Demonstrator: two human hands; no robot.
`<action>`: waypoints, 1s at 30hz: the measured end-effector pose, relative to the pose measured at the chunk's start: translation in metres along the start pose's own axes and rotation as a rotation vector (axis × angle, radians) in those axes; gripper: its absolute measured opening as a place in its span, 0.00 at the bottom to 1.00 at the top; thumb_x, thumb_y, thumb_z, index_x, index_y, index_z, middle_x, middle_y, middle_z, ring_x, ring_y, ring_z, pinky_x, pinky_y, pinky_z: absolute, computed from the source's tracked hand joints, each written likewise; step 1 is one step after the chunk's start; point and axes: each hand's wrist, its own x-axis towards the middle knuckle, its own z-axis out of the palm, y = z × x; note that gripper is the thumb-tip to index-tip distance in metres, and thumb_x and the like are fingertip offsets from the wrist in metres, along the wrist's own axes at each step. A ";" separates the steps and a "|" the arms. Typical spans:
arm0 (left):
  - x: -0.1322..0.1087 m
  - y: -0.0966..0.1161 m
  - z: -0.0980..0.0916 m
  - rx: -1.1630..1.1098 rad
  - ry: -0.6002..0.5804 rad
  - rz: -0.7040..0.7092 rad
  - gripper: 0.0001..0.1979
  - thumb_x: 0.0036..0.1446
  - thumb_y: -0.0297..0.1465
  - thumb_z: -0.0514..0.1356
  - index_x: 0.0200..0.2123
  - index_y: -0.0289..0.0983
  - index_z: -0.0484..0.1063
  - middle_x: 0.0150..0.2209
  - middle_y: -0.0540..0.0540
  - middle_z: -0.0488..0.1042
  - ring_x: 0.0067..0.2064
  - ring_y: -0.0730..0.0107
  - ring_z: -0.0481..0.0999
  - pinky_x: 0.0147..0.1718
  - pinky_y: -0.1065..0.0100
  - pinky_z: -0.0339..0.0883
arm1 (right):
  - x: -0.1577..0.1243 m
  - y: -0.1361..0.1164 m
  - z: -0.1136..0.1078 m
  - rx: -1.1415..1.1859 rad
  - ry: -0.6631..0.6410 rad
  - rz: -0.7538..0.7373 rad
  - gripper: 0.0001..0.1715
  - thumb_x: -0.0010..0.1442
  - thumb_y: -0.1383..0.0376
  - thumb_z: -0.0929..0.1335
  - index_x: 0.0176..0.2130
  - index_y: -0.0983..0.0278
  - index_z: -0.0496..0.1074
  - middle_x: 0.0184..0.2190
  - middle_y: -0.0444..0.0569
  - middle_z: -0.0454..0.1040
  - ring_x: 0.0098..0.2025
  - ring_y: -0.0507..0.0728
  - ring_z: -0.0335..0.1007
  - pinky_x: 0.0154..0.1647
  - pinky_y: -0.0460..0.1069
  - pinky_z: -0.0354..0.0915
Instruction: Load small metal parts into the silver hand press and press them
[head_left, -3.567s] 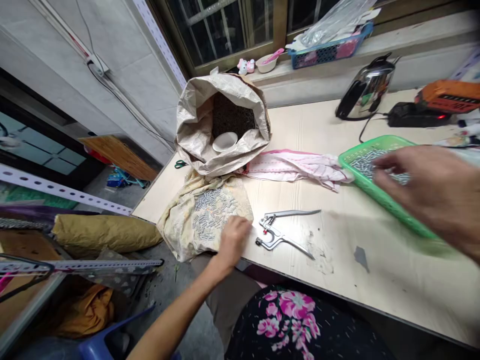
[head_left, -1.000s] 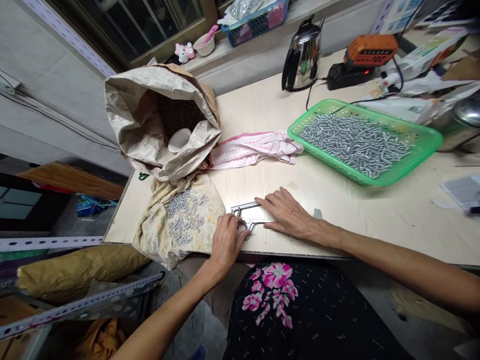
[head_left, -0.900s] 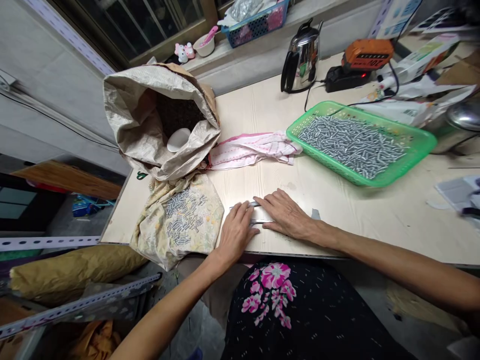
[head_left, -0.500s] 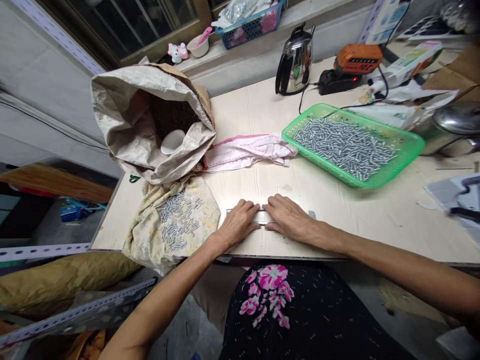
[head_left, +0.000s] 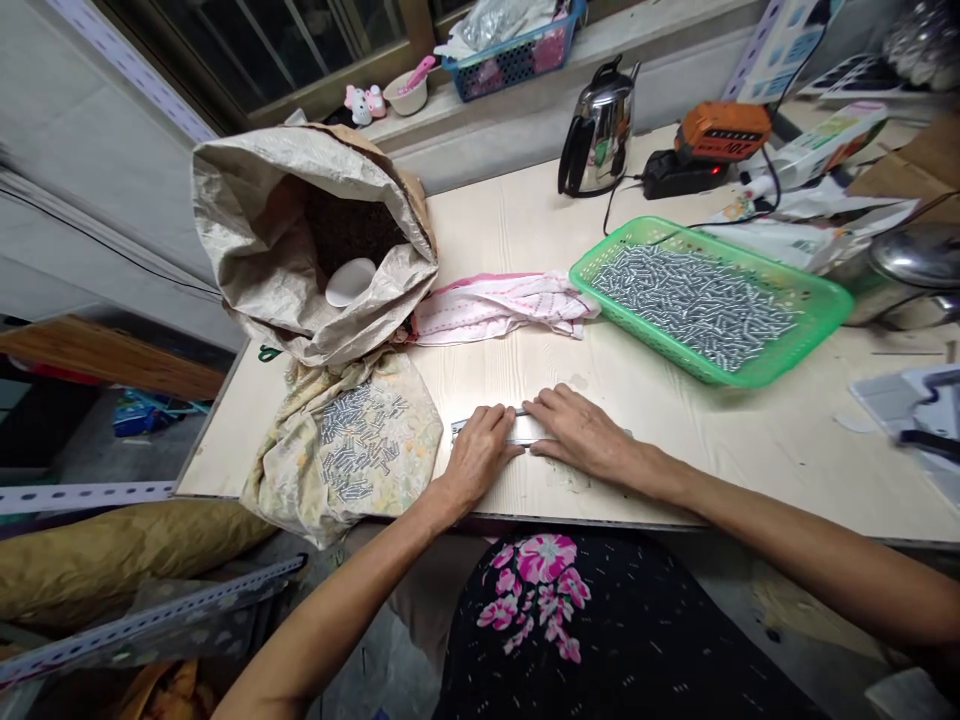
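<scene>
A flat, silvery metal rail (head_left: 527, 428) lies near the front edge of the table, running left to right. My left hand (head_left: 480, 450) is closed over its left part, fingers on the far edge and thumb on the near one. Gripping it farther right is my right hand (head_left: 581, 432), also with fingers beyond and thumb on the near side. Bare metal shows between the two hands; much of the rail is hidden under them. Left of my left hand, small metal pins (head_left: 358, 445) lie scattered on a stained cloth (head_left: 416, 410).
A green basket (head_left: 780, 375) full of metal pins stands at the right. An open woven sack (head_left: 247, 240) with a white scoop (head_left: 350, 282) inside stands at back left. A pink-white cloth (head_left: 502, 310), a kettle (head_left: 600, 130) and an orange battery (head_left: 721, 130) sit farther back.
The rail stays in both hands, with slightly more of it showing between them. My right hand's fingers have shifted a little. The whole view has moved slightly.
</scene>
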 end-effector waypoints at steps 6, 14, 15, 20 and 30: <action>-0.039 0.027 0.028 -0.023 0.164 0.042 0.26 0.65 0.33 0.55 0.65 0.37 0.54 0.66 0.35 0.58 0.69 0.49 0.52 0.63 0.45 0.57 | 0.008 0.022 -0.009 0.013 -0.028 -0.008 0.17 0.67 0.58 0.63 0.49 0.66 0.71 0.40 0.55 0.72 0.43 0.61 0.66 0.43 0.54 0.60; -0.052 0.042 0.038 -0.164 0.160 0.073 0.25 0.66 0.39 0.53 0.62 0.35 0.59 0.61 0.35 0.67 0.67 0.51 0.59 0.64 0.42 0.52 | 0.049 0.052 0.001 0.060 0.024 -0.099 0.10 0.66 0.63 0.64 0.35 0.64 0.72 0.35 0.52 0.72 0.40 0.59 0.64 0.42 0.52 0.57; -0.051 0.042 0.037 -0.173 0.164 0.071 0.25 0.66 0.40 0.53 0.62 0.35 0.59 0.61 0.35 0.67 0.67 0.51 0.59 0.64 0.42 0.52 | 0.052 0.052 -0.001 0.054 0.021 -0.092 0.10 0.66 0.63 0.64 0.35 0.64 0.72 0.34 0.52 0.72 0.39 0.58 0.64 0.41 0.52 0.56; -0.051 0.042 0.037 -0.178 0.174 0.087 0.28 0.65 0.41 0.54 0.64 0.34 0.57 0.62 0.33 0.65 0.68 0.50 0.56 0.64 0.42 0.51 | 0.058 0.002 -0.008 -0.015 0.031 -0.239 0.08 0.65 0.64 0.65 0.41 0.64 0.73 0.39 0.52 0.71 0.40 0.58 0.61 0.40 0.52 0.53; -0.060 0.043 0.061 -0.096 0.128 -0.055 0.24 0.63 0.48 0.54 0.42 0.33 0.76 0.41 0.35 0.78 0.45 0.50 0.78 0.46 0.54 0.72 | 0.083 -0.068 0.026 -0.104 -0.171 -0.685 0.07 0.60 0.67 0.69 0.29 0.64 0.72 0.37 0.50 0.69 0.41 0.58 0.55 0.39 0.53 0.51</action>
